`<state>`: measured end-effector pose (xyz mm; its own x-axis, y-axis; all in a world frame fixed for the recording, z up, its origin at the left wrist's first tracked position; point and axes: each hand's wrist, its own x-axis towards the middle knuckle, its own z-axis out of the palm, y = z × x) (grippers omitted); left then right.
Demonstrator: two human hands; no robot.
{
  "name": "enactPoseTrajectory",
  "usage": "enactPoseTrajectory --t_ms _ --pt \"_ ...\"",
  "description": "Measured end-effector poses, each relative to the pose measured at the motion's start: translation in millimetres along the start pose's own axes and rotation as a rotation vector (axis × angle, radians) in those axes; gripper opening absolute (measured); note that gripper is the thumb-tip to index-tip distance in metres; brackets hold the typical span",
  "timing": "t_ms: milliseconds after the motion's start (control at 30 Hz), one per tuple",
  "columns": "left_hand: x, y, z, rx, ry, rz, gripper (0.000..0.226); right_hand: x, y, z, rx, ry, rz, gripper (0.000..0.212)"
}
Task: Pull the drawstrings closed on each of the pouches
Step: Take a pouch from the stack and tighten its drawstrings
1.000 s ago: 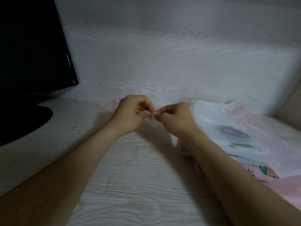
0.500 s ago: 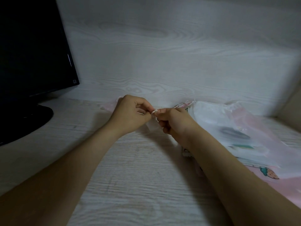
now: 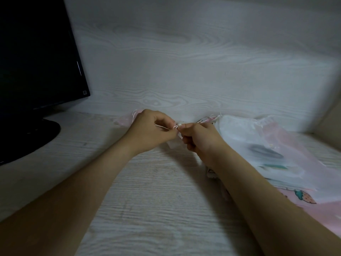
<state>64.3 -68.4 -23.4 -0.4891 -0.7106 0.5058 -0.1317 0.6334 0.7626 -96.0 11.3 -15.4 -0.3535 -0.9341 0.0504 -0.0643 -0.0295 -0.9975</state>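
My left hand [image 3: 151, 132] and my right hand [image 3: 200, 139] meet fingertip to fingertip above the desk, both pinching a thin white drawstring [image 3: 166, 128]. A small translucent white pouch [image 3: 174, 144] hangs between and below the hands, mostly hidden by them. A pale pink pouch [image 3: 125, 120] lies behind my left hand against the back wall. To the right lies a pile of pouches [image 3: 258, 145], white and translucent on top, pink with a strawberry print underneath.
A black monitor [image 3: 36, 58] on a round black base [image 3: 27, 137] stands at the left. The whitish wood-grain desk [image 3: 147, 209] meets a wall of the same grain behind, and a side wall closes the right end.
My hands have shifted slightly and a short stretch of white drawstring now shows across my left hand's fingers. The right hand has dropped a little lower.
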Motion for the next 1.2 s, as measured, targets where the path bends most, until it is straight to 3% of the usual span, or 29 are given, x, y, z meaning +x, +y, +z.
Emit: enactPoseTrajectory --t_ms 133,267,400,533,600,667,833,967,1067,1200 --pt "-1 -3 2 0.016 -0.018 0.006 0.024 -1 0 -1 -0.012 0.007 -0.008 0.010" --pt "2 1 2 0.064 -0.009 0.030 0.008 1 0 -2 -0.012 0.020 -0.009 0.013" --pt "9 5 -4 0.004 0.005 -0.183 0.035 3 2 -2 -0.016 0.029 -0.020 0.013" --pt "11 12 -12 -0.252 0.097 -0.356 0.030 4 4 -4 -0.040 0.074 -0.026 0.015" --pt "11 11 -13 -0.234 0.094 -0.422 0.042 3 4 -4 -0.051 0.081 -0.036 0.013" --pt "7 10 -10 -0.127 0.017 -0.462 0.040 2 4 -3 -0.071 0.077 -0.051 0.013" --pt "5 -1 -5 0.005 -0.076 -0.464 0.020 1 6 -1 -0.102 0.043 -0.103 0.015" --pt "6 1 -3 -0.007 -0.174 -0.355 0.022 1 7 -1 -0.130 0.029 -0.121 0.015" --pt "4 -1 -3 0.062 -0.160 -0.202 0.020 2 7 -2 -0.152 0.039 -0.119 0.012" --pt "6 -4 -6 0.067 -0.084 -0.220 0.021 2 8 -2 -0.189 0.043 -0.152 0.009"
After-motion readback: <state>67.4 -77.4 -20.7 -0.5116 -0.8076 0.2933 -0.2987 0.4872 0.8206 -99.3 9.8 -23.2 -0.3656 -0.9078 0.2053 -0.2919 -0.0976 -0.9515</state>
